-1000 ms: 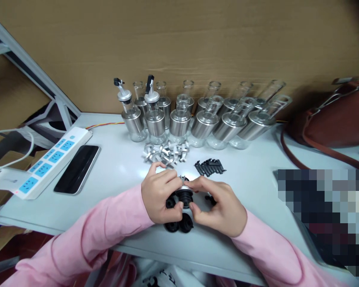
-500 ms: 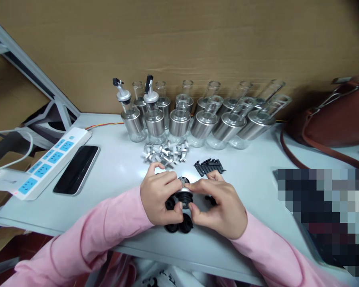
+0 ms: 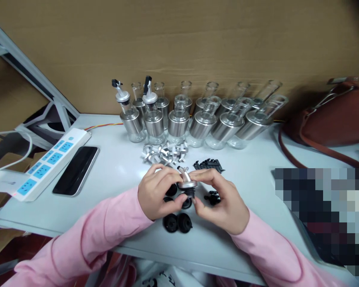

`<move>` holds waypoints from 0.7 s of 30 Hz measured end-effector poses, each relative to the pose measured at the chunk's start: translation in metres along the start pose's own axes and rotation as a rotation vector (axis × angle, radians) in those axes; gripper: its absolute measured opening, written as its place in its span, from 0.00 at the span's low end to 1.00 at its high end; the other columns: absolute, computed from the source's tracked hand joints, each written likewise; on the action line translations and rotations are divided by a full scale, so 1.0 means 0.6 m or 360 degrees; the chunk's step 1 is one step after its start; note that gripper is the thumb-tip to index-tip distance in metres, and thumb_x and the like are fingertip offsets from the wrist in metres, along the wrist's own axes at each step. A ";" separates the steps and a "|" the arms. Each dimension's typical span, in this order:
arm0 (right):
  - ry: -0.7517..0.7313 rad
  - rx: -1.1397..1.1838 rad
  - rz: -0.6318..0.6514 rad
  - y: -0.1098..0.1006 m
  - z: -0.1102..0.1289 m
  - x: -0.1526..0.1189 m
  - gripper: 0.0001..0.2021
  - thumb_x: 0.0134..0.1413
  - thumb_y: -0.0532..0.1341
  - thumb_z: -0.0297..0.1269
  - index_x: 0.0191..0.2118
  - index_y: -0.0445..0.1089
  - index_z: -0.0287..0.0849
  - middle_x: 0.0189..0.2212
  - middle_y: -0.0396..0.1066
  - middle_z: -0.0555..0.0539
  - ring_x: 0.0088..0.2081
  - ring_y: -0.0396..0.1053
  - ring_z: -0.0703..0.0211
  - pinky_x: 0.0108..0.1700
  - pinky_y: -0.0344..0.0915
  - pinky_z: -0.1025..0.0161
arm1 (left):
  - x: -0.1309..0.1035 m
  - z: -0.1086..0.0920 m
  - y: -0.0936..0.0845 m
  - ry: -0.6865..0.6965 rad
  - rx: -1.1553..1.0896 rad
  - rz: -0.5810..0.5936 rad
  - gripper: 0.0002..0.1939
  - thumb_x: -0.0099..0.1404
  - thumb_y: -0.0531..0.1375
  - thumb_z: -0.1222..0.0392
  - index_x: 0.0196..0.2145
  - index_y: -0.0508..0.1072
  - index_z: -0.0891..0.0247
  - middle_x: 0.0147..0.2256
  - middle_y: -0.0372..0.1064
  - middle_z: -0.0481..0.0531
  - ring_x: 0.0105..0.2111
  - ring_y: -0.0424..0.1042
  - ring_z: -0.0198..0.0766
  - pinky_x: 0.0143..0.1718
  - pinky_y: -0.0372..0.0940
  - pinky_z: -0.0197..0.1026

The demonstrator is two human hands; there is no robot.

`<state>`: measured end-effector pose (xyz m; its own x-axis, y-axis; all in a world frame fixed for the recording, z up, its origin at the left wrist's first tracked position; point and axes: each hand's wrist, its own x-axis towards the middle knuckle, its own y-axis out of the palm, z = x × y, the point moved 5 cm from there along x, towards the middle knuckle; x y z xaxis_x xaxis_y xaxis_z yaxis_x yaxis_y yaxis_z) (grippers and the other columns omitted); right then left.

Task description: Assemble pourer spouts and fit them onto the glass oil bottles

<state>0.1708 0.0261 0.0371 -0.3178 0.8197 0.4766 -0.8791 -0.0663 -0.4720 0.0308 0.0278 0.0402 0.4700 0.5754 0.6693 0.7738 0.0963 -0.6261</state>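
Note:
Between my two hands is a silver pourer spout with a black ribbed stopper below its disc, tilted slightly to the left. My left hand pinches it from the left, thumb at the black stopper and fingers by the disc. From the other side my right hand grips it with thumb and forefinger. Black round stoppers lie on the table beneath and in front of the hands. Behind them sits a pile of silver spout parts. Black slim caps and small black pieces lie near my right hand.
Glass bottles with steel sleeves stand in rows at the back; two at the left carry pourers. A phone and power strip lie left on the table. A brown bag sits at the right.
The pourer has been tipped more upright, so its spout now points up and left. My hands have shifted slightly with it, uncovering more black stoppers and small pieces.

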 end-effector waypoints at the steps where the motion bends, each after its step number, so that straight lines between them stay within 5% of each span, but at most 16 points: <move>1: -0.0016 0.0042 0.0007 0.000 -0.001 0.000 0.13 0.42 0.60 0.27 0.37 0.63 0.43 0.34 0.74 0.45 0.38 0.71 0.52 0.40 0.66 0.55 | 0.000 0.000 -0.001 0.0013 -0.0018 -0.0015 0.08 0.60 0.55 0.60 0.37 0.63 0.65 0.32 0.70 0.53 0.33 0.70 0.38 0.38 0.62 0.44; 7: -0.0097 0.0122 -0.0081 -0.010 -0.003 0.003 0.10 0.45 0.67 0.32 0.34 0.66 0.43 0.31 0.75 0.46 0.34 0.72 0.56 0.37 0.68 0.59 | -0.002 0.003 0.001 0.0060 -0.0096 0.0011 0.11 0.60 0.55 0.63 0.42 0.63 0.66 0.35 0.70 0.57 0.36 0.70 0.40 0.36 0.64 0.43; 15: -0.0114 0.0014 -0.0193 -0.012 -0.004 0.001 0.09 0.44 0.67 0.35 0.27 0.65 0.43 0.27 0.75 0.46 0.30 0.73 0.55 0.34 0.67 0.58 | -0.008 0.010 0.007 0.0102 0.0002 0.0052 0.13 0.67 0.51 0.53 0.45 0.62 0.63 0.37 0.65 0.56 0.35 0.69 0.39 0.34 0.68 0.41; 21: -0.0170 0.0144 0.0205 -0.024 -0.008 0.014 0.04 0.49 0.64 0.35 0.32 0.71 0.43 0.32 0.76 0.44 0.36 0.72 0.55 0.39 0.68 0.57 | -0.007 -0.001 0.006 0.0280 0.0014 0.0042 0.12 0.67 0.52 0.53 0.41 0.62 0.65 0.35 0.69 0.57 0.33 0.71 0.39 0.32 0.67 0.40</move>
<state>0.1824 0.0365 0.0440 -0.4614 0.7364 0.4947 -0.8556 -0.2218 -0.4677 0.0316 0.0253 0.0353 0.5576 0.4271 0.7118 0.7568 0.0906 -0.6473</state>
